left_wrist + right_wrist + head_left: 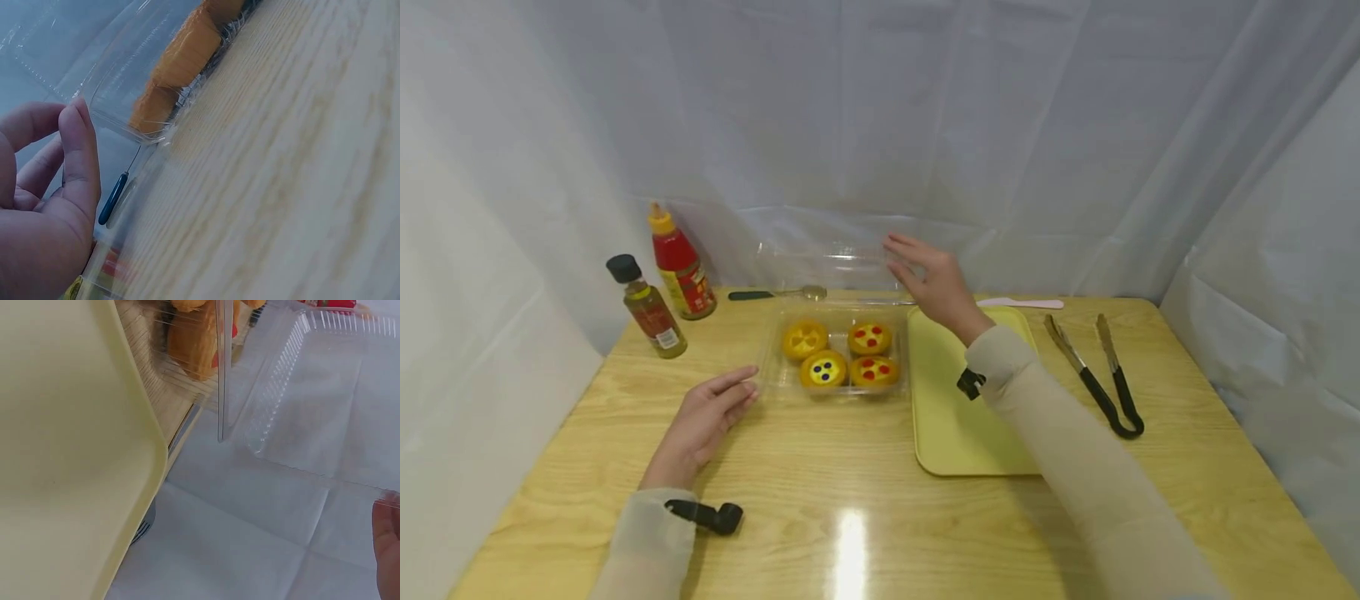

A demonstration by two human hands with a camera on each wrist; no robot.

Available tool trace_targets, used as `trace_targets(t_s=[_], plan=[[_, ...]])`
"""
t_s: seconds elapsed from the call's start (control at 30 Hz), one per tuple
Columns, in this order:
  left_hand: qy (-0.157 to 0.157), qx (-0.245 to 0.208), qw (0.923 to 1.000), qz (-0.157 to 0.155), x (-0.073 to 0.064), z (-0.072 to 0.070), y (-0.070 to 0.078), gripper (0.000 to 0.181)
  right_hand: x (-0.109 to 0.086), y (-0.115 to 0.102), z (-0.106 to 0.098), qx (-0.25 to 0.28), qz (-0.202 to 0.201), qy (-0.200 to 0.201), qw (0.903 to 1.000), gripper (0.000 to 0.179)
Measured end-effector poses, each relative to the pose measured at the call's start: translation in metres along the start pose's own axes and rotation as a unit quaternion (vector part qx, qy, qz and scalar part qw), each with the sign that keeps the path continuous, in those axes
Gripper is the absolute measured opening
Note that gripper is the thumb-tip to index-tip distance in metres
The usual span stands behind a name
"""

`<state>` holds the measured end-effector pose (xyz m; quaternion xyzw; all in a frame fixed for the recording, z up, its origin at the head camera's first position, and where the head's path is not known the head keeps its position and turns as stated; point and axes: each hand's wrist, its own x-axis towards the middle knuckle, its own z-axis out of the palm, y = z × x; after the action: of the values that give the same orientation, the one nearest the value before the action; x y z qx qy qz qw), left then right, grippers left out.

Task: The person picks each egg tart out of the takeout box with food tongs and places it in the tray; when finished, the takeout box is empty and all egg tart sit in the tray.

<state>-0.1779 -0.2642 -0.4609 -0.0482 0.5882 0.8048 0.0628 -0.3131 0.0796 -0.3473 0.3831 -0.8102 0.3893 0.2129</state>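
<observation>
A hinged clear plastic container stands on the table with its lid raised at the back. Several small tarts sit inside, including one dotted blue and one dotted red. At the container's left side, my left hand pinches its rim between thumb and finger; in the left wrist view the fingertips meet at the rim's corner. My right hand touches the lid's right edge with extended fingers, thumb apart. Only part of that hand shows in the right wrist view.
Right of the container lies a yellow tray, with black-handled tongs beyond it. A red sauce bottle and a dark-capped bottle stand at left. Behind are a spoon, a pink knife and a fork.
</observation>
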Motion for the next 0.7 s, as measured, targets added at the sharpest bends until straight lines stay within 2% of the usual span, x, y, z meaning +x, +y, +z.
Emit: trace_targets(t_s=[0.17, 0.33, 0.43, 0.5, 0.7], plan=[[0.004, 0.008, 0.9999, -0.005, 0.0, 0.001, 0.001, 0.033, 0.002, 0.013, -0.002, 0.076, 0.062, 0.004, 0.9952, 0.041], [0.005, 0.031, 0.9995, -0.007, 0.0, 0.004, 0.003, 0.045, 0.012, 0.019, -0.004, 0.127, 0.103, 0.041, 0.9856, 0.038], [0.01, 0.034, 0.9994, -0.004, 0.0, 0.006, 0.003, 0.044, 0.017, 0.023, -0.005, 0.155, 0.132, 0.057, 0.9774, 0.04], [0.012, 0.033, 0.9994, -0.002, 0.001, 0.006, 0.002, 0.041, 0.019, 0.026, -0.005, 0.181, 0.151, 0.06, 0.9701, 0.042], [0.013, 0.038, 0.9991, 0.01, 0.0, 0.006, -0.001, 0.033, 0.017, 0.036, -0.002, 0.271, 0.215, 0.069, 0.9356, 0.042]])
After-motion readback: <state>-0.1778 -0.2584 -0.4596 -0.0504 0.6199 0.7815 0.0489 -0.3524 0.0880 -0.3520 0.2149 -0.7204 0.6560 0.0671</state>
